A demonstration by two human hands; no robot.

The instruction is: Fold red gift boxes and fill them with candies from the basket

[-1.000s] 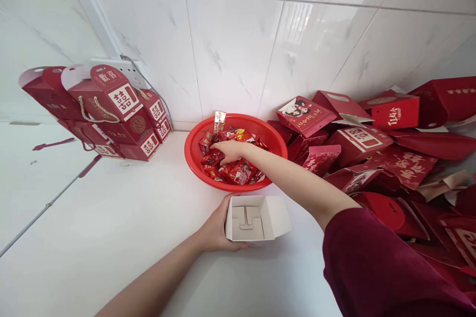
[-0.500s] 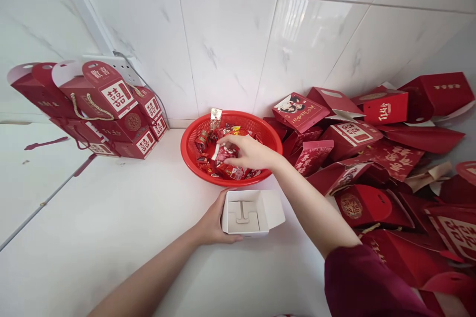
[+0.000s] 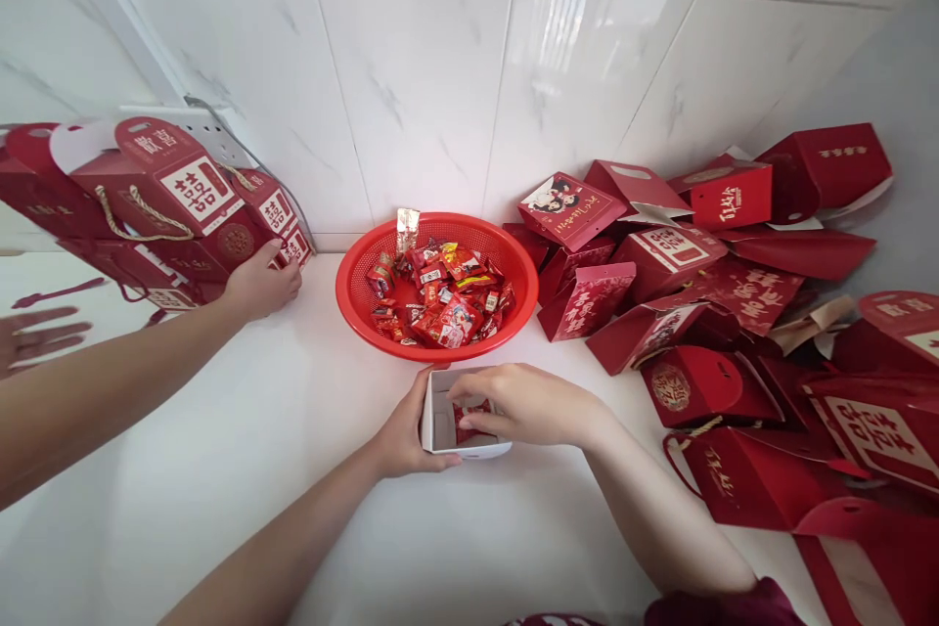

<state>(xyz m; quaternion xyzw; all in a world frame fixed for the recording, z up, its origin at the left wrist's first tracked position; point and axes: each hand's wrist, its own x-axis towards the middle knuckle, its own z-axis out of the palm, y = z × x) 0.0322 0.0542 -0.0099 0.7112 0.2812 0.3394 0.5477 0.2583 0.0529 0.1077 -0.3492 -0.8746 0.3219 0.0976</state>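
We judge this box early in its filling: inside our small white open-topped cardboard box (image 3: 478, 453) we see at least one glossy red wrapped packet (image 3: 471, 408), while many similar packets (image 3: 469, 266) lie in the round red plastic basket (image 3: 432, 353) just beyond it. At the left, red printed cardboard cartons with handles (image 3: 198, 196) stand stacked and apparently closed; at the right lies a loose heap of dark red cartons (image 3: 704, 386). Our left hand (image 3: 406, 430) clasps the white box's left side; our right hand (image 3: 532, 403) dips in from the right, fingertips curled over the wrapped packet, though whether they grip it we cannot tell
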